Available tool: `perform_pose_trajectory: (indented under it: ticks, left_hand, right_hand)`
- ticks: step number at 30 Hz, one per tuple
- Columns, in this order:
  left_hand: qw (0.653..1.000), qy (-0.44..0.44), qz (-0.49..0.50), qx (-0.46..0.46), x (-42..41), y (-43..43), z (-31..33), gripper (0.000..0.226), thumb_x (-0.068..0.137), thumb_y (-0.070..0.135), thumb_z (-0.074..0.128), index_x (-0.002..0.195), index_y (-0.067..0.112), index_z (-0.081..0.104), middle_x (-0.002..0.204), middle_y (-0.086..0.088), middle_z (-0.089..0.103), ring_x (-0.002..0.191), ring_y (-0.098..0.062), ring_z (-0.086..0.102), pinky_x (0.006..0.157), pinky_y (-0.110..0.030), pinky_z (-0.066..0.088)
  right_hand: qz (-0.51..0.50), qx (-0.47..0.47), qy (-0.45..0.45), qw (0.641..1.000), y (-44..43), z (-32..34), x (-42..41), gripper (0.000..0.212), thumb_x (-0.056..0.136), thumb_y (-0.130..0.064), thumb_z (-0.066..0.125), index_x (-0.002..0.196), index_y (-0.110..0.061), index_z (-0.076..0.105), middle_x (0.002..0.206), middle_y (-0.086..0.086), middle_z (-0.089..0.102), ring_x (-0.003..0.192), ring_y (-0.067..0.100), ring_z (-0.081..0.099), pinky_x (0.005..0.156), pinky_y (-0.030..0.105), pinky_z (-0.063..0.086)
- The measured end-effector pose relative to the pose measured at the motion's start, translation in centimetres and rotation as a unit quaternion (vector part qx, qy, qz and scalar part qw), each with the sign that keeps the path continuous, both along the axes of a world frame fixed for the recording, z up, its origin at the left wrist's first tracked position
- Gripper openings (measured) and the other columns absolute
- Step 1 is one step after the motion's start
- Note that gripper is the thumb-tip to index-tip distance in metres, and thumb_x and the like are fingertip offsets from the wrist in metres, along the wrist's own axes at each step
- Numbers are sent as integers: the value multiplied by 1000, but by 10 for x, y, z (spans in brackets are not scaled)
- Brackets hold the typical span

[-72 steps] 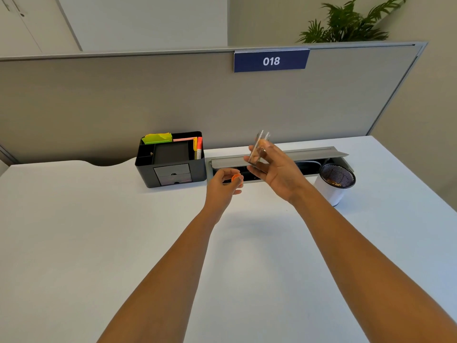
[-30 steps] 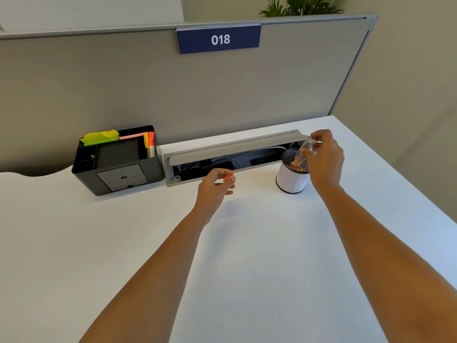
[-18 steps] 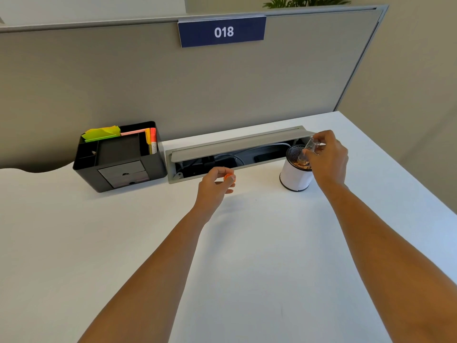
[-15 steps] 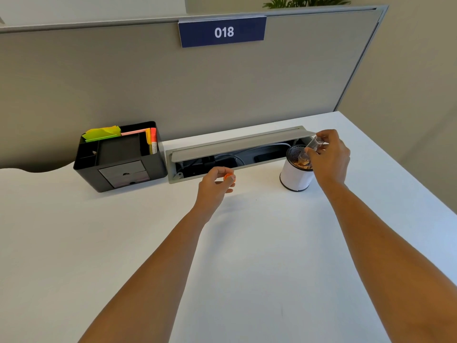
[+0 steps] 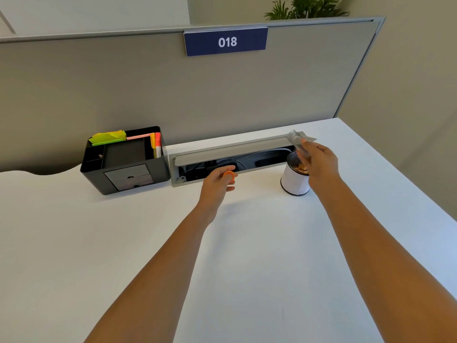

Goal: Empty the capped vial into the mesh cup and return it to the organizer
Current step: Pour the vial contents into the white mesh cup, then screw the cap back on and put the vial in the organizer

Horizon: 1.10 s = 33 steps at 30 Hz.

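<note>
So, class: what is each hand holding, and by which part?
Left hand: orange cap, at its rim, in the fingertips. Right hand: vial, gripped around its blurred lower body.

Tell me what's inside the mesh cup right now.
The mesh cup holds a small heap of tan-orange bits near its rim. The right hand and the cup's white wall hide the rest, so depth is unknown.

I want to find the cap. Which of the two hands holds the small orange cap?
The left hand holds the orange cap at its fingertips; the right hand grips the clear vial above the mesh cup.
</note>
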State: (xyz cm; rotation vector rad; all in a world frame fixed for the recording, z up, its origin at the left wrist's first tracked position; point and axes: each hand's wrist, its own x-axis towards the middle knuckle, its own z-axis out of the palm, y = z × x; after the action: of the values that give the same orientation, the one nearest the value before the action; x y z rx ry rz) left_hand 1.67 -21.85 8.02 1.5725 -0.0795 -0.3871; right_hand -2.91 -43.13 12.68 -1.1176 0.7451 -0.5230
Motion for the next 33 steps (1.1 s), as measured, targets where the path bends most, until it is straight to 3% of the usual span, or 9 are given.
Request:
perform_pose_trajectory:
  ticks: [3, 7, 10, 13, 17, 21, 25, 30, 33]
  left_hand:
    - [998, 53, 15, 11, -2, -7, 15, 38, 88, -1, 33, 103, 11, 66, 89, -3, 52, 75, -13, 48, 66, -22, 45]
    - [997, 74, -4, -7, -6, -11, 27, 38, 85, 4, 32, 83, 15, 69, 74, -1, 40, 64, -12, 35, 62, -24, 35]
    - [997, 78, -7, 26, -7, -14, 36, 33, 94, 32, 42, 107, 16, 67, 82, 1, 43, 72, -12, 38, 68, -25, 37]
    - [996, 67, -11, 53, -7, -16, 39, 51, 89, 50, 47, 127, 17, 53, 109, 2, 50, 93, -16, 46, 82, -29, 39]
    - [999, 41, 11, 27, -9, -11, 40, 42, 91, 42, 49, 123, 17, 56, 112, 3, 55, 99, -16, 46, 83, -30, 36]
    - [999, 28, 28, 10, -8, -8, 41, 22, 93, 37, 48, 103, 21, 59, 104, 6, 54, 101, -16, 45, 89, -33, 36]
    - [998, 38, 45, 20, -5, -6, 41, 37, 93, 41, 46, 120, 17, 55, 130, -3, 51, 119, -20, 43, 110, -43, 31]
    - [999, 41, 3, 21, -6, -4, 38, 38, 93, 46, 43, 97, 13, 61, 107, 2, 60, 109, -15, 49, 100, -35, 33]
    - [998, 50, -14, 23, -7, -2, 38, 48, 92, 49, 43, 110, 8, 60, 120, -6, 60, 117, -21, 51, 100, -34, 35]
  right_hand:
    - [91, 64, -34, 993, 21, 3, 4, 19, 81, -10, 67, 98, -6, 59, 105, 8, 63, 101, 18, 62, 94, 29, 51]
    - [173, 81, -24, 981, 46, -4, 9, 15, 83, -10, 64, 96, -7, 57, 106, 11, 62, 98, 20, 61, 81, 23, 55]
    - [227, 60, 3, 972, 66, -10, 11, 7, 87, -13, 58, 93, -10, 58, 99, 7, 62, 98, 19, 58, 82, 26, 52]
    - [261, 31, 11, 965, 85, -14, 13, 9, 88, -18, 58, 94, -12, 62, 95, 2, 66, 95, 14, 60, 84, 25, 51]
    - [268, 13, 5, 963, 101, -16, 16, 12, 91, -20, 54, 95, -14, 63, 92, -2, 68, 93, 10, 62, 86, 26, 49]
    - [254, 16, 27, 967, 110, -17, 15, 24, 98, -23, 38, 91, -17, 61, 99, 2, 63, 101, 19, 59, 92, 33, 48]
    - [292, -6, 81, 953, 116, -18, 12, 21, 92, -2, 45, 110, -13, 50, 125, 12, 51, 108, 24, 53, 90, 34, 48]
    - [367, -38, 61, 927, 128, -17, 11, 48, 87, -7, 58, 132, -15, 42, 135, 6, 49, 121, 26, 52, 95, 35, 43]
    - [339, -42, 56, 938, 132, -20, 12, 41, 88, -12, 58, 127, -14, 48, 130, 10, 56, 113, 24, 57, 93, 32, 44]
